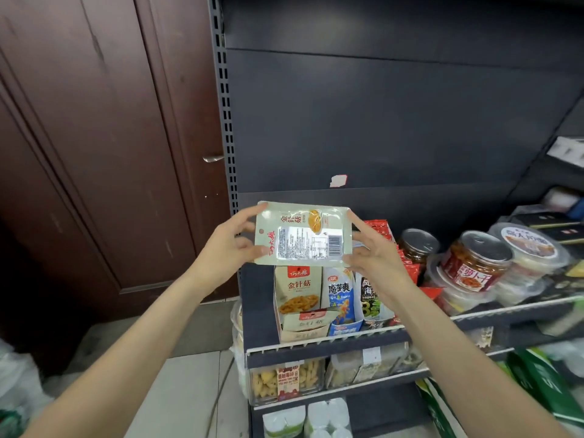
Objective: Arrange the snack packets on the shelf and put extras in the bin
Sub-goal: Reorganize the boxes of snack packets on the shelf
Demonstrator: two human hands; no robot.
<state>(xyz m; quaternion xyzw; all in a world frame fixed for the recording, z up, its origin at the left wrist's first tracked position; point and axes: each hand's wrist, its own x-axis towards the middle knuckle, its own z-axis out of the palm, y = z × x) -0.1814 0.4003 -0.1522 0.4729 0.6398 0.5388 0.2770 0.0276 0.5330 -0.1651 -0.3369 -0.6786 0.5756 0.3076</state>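
Both hands hold one pale green enoki mushroom snack packet point(302, 234) flat in the air, back side up so the printed label and barcode face the camera, just above the front of the upper shelf point(325, 338). The left hand point(226, 245) pinches the packet's left edge: its thumb lies curled on the near left corner and the fingers reach round the far top corner, spread a little apart. The right hand point(368, 248) grips the right edge the same way, thumb pressed at the lower right corner and index finger stretched along the upper right corner, the remaining fingers loosely fanned beneath. Directly under the packet stands a cream display box point(297, 306) of the same mushroom snack, with a matching packet leaning in its open front. Just beside that box on its right are a blue-and-white konjac snack box point(341, 298) and then a dark seaweed snack box point(373, 298). Further right, red sachets point(401, 248) stand in a row, and past them sit clear jars of pickled radish point(474, 263) with metal lids. The shelf below holds a clear tub of biscuits point(284, 379). A dark brown door point(94, 153) stands left of the rack.
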